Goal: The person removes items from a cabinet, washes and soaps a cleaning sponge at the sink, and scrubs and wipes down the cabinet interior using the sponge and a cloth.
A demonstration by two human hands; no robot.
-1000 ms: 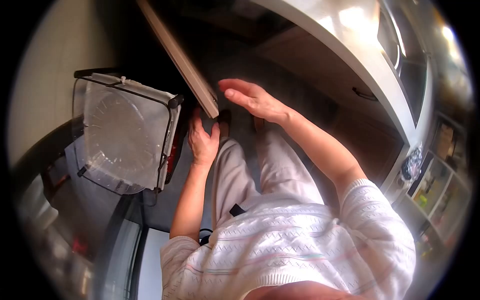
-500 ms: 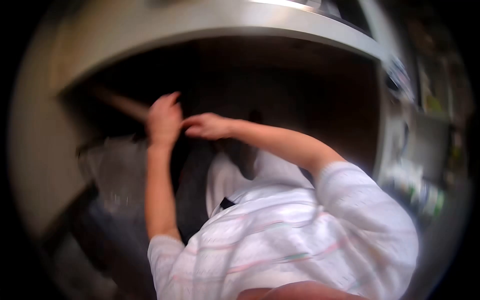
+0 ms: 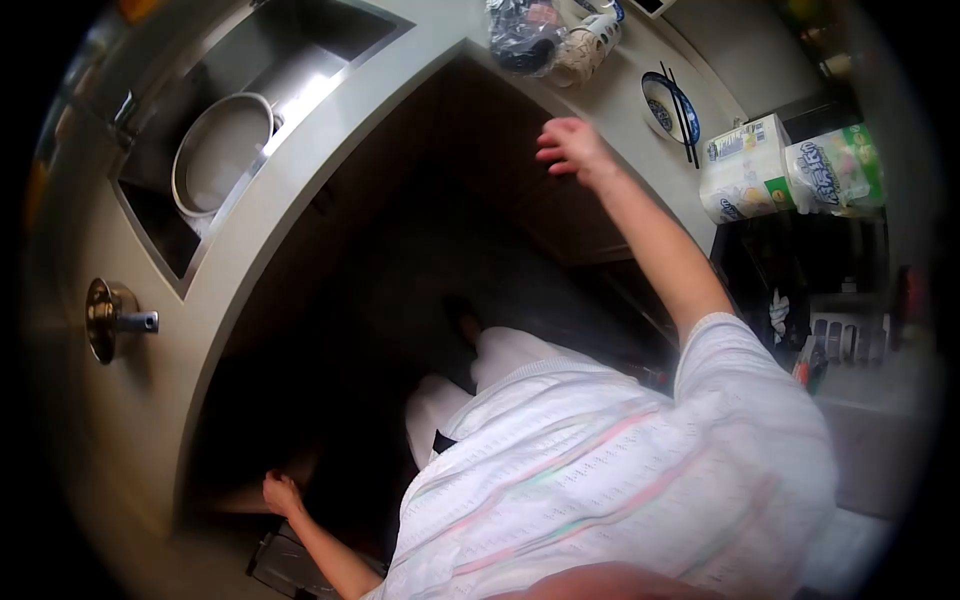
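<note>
My right hand (image 3: 575, 147) is stretched out beside the counter edge on the right, fingers a little apart and nothing in them. Closest to it on the counter are a blue-and-white bowl (image 3: 660, 105) with a pair of dark chopsticks (image 3: 680, 112) across it and a beige patterned cup-like container (image 3: 588, 48). Low on the left, my left hand (image 3: 282, 493) is closed, its fingers curled in shadow. It is at the end of a pale strip (image 3: 240, 499) below the counter; what the fingers grip, if anything, is hidden.
A sink (image 3: 310, 45) at upper left holds a round pan (image 3: 222, 155). On the left counter (image 3: 150, 420) stands a metal pot with a handle (image 3: 112, 321). Packs of paper (image 3: 745, 170) lie at right, near a clear plastic bag (image 3: 522, 35). A dark grey bin-like object (image 3: 285, 562) is by my left forearm.
My hands, close together before, are now far apart: the right one has swung over to the right-hand counter. The view has turned right, bringing the sink and bowl into sight.
</note>
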